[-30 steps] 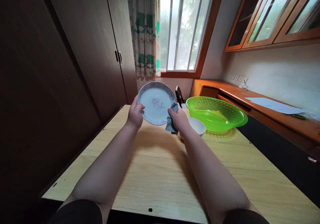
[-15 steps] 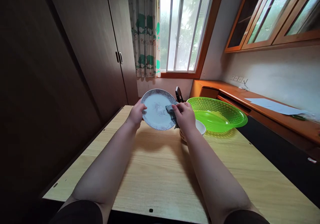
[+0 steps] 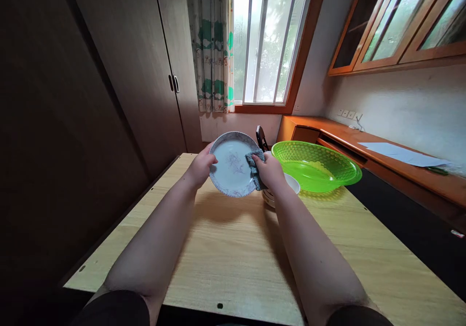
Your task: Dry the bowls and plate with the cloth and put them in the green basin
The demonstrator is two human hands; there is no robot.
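A round white plate with a patterned rim is held up above the wooden table, its face toward me. My left hand grips its left edge, thumb on the front. At the right edge, my right hand pinches a grey-blue cloth against the rim, with its thumb in front. Behind my right wrist stands a white bowl, partly hidden, on what looks like more stacked bowls.
A big green plastic basin sits at the table's back right. Past it runs an orange-brown desk with white papers. A dark wardrobe lines the left, and a black chair shows behind the table.
The plate has moved slightly right and down and is tilted a little differently. My right hand has turned, with the cloth now wrapped over the plate's right rim.
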